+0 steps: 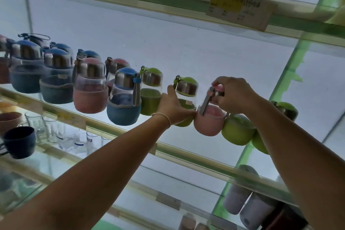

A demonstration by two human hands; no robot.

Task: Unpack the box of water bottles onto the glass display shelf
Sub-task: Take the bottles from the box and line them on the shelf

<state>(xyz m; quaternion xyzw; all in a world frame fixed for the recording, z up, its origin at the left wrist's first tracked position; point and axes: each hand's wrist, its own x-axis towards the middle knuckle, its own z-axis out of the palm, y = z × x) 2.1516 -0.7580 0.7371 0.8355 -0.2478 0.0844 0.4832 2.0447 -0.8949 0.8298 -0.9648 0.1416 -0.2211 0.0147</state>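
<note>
Small round bottles with steel caps and blue, pink or green sleeves stand in a row on the glass display shelf [119, 132]. My left hand [173, 106] grips a green-sleeved bottle [186, 89] at its body. Just right of it, my right hand [231, 93] holds a pink-sleeved bottle [209, 123] by its cap. The pink bottle touches the green one and a second green bottle [237, 130] on its right. Left of my hands stand a blue bottle [123, 106] and another green bottle [151, 91]. The box is not in view.
A price label [239, 11] hangs from the shelf above. On the lower shelf at left sit a dark blue cup [18, 142] and several clear glasses [61, 134]. Grey cylindrical bottles [248, 205] lie at lower right. A green frame post [287, 73] runs along the right side.
</note>
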